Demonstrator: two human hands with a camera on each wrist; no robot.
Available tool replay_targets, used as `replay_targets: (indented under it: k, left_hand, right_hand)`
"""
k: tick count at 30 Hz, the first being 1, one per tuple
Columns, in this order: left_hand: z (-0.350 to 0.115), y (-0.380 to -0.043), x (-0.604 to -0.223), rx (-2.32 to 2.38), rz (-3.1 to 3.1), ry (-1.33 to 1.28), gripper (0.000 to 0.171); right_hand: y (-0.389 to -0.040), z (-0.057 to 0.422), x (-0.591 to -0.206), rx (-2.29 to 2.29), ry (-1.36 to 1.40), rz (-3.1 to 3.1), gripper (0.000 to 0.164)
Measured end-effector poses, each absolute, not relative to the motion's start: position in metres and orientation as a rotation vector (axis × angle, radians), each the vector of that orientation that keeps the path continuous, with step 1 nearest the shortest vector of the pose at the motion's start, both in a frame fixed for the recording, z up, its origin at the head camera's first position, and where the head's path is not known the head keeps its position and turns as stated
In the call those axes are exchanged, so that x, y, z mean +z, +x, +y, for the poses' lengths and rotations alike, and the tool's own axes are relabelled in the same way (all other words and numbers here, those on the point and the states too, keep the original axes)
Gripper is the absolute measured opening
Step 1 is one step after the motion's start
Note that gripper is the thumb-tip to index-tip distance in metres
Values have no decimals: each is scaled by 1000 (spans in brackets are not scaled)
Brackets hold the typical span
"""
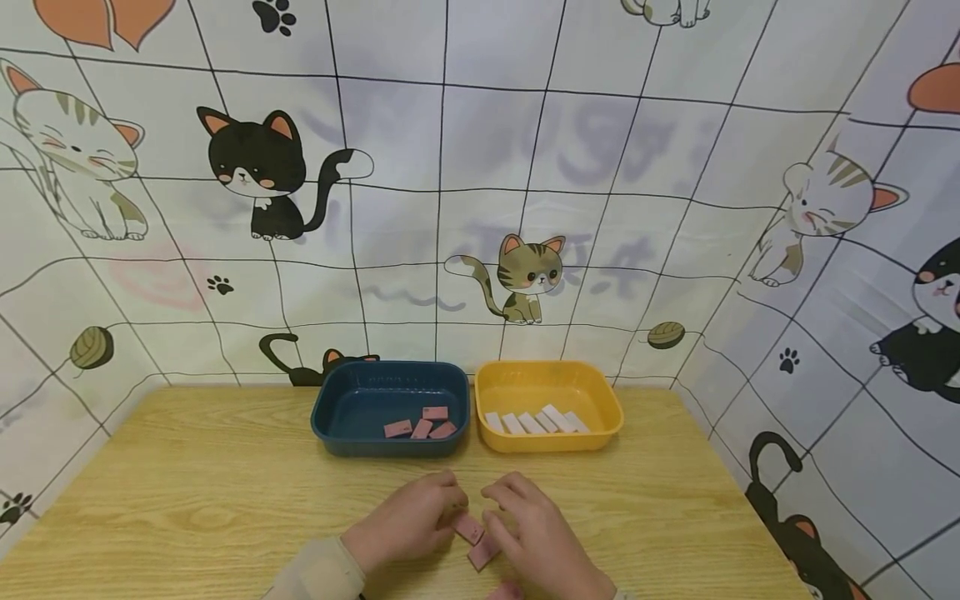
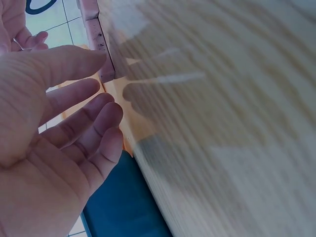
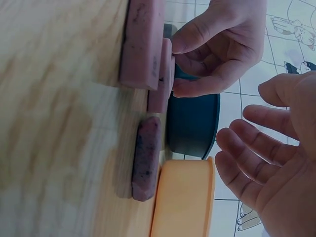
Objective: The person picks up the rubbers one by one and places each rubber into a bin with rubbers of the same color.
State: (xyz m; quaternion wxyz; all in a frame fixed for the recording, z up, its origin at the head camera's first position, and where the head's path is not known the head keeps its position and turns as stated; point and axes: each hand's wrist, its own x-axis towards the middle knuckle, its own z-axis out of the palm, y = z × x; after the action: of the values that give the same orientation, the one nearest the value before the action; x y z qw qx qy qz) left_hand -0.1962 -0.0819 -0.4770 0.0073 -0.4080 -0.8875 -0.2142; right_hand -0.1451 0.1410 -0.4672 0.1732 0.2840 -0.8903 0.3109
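Note:
My left hand (image 1: 416,512) pinches a pink eraser (image 1: 468,527) low over the wooden table, thumb and index finger at its end. Just right of it, my right hand (image 1: 532,537) hovers with fingers loosely bent and nothing in them. A second pink eraser (image 1: 483,551) lies beneath the right thumb in the head view, and another pink eraser (image 1: 506,592) is at the bottom edge. In the right wrist view, a dark-smudged pink eraser (image 3: 146,159) lies below the right fingers (image 3: 247,148); the right hand covers that spot in the head view.
Behind the hands stands a dark blue bin (image 1: 390,447) with several pink erasers (image 1: 435,413) inside. To its right is a yellow bin (image 1: 551,442) with several white blocks (image 1: 534,422) in a row. A cat-printed sheet (image 1: 405,217) rises behind the table (image 1: 187,500).

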Motion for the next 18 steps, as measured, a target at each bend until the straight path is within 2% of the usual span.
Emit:
replay_targets:
  k: [18]
  left_hand:
    - [-82,-196,-475,-636,-2828,-1276,13]
  right_hand:
    - [-144,140,-471,891,880,-2666,19]
